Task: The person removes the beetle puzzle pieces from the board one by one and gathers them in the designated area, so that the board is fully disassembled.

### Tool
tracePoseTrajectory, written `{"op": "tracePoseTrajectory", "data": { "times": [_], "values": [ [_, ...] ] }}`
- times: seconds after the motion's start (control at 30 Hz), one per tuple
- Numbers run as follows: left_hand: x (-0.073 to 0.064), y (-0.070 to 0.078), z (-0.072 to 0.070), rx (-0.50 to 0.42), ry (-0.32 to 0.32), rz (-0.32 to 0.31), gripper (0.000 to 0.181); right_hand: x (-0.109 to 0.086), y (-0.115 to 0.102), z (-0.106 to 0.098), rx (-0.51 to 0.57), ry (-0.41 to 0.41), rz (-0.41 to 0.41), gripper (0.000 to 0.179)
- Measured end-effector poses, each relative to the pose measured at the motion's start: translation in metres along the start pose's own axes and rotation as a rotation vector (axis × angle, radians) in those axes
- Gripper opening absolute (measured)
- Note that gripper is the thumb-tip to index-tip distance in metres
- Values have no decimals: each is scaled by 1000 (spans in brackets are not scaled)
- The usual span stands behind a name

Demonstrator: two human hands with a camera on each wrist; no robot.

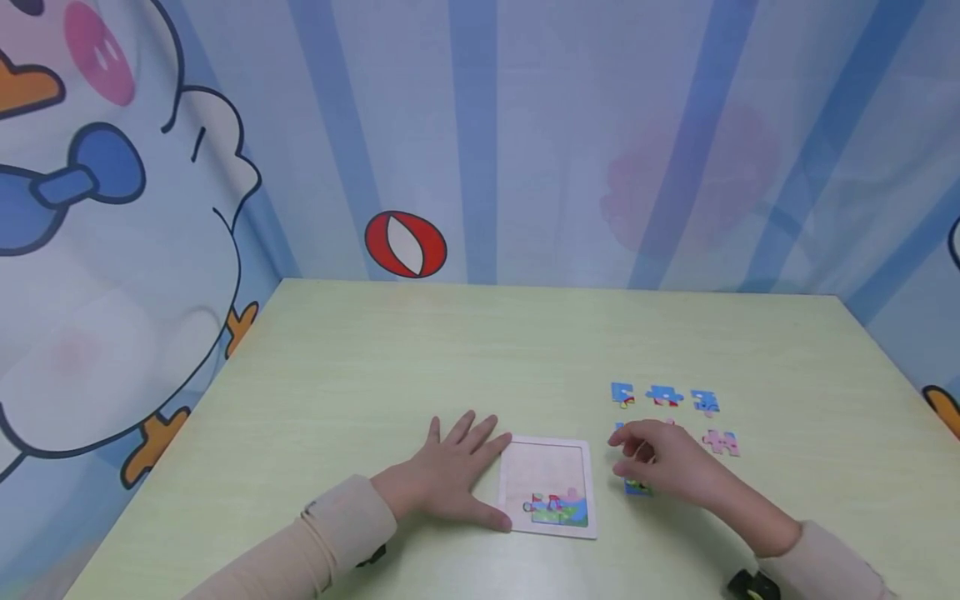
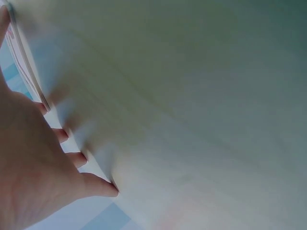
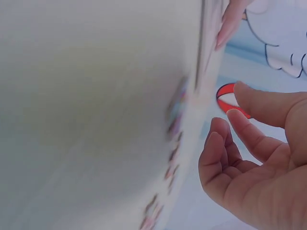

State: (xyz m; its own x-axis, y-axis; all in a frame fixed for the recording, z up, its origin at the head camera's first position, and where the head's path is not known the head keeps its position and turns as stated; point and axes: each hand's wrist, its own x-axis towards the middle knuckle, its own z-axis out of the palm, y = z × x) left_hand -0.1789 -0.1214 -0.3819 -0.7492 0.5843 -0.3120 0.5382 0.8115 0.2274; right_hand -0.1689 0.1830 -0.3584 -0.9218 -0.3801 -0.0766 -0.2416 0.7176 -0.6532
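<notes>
A white puzzle tray (image 1: 593, 500) lies on the table, with several joined jigsaw pieces (image 1: 561, 511) in its lower right part. My left hand (image 1: 455, 475) is spread flat beside it, thumb and forefinger touching the tray's left edge. To the right of the tray, my right hand (image 1: 663, 462) hovers over loose jigsaw pieces, its fingers loosely bent. In the right wrist view the thumb and forefinger of the right hand (image 3: 261, 153) are apart, and nothing shows between them. A blue-green piece (image 1: 637, 488) shows under this hand, which partly covers other pieces.
Beyond the right hand lie a blue piece (image 1: 622, 393), a blue-and-red piece (image 1: 664, 396) and another blue piece (image 1: 705, 402) in a row. A pink piece (image 1: 722, 442) lies right of the hand. A printed blue cloth (image 1: 540, 167) hangs behind the pale table (image 1: 360, 358).
</notes>
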Motion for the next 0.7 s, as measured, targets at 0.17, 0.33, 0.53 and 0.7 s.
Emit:
{"op": "tracePoseTrajectory", "data": {
  "times": [0.17, 0.33, 0.53, 0.7],
  "values": [
    [1, -1, 1, 4, -1, -1, 106, 3, -12, 6, 57, -26, -9, 26],
    [1, 0, 1, 5, 3, 1, 106, 6, -23, 13, 90, -55, -55, 28],
    [1, 0, 1, 9, 3, -6, 106, 10, -33, 22, 111, -95, -62, 31],
    [1, 0, 1, 9, 0, -13, 106, 13, -39, 31, 111, -131, -84, 33]
  ]
}}
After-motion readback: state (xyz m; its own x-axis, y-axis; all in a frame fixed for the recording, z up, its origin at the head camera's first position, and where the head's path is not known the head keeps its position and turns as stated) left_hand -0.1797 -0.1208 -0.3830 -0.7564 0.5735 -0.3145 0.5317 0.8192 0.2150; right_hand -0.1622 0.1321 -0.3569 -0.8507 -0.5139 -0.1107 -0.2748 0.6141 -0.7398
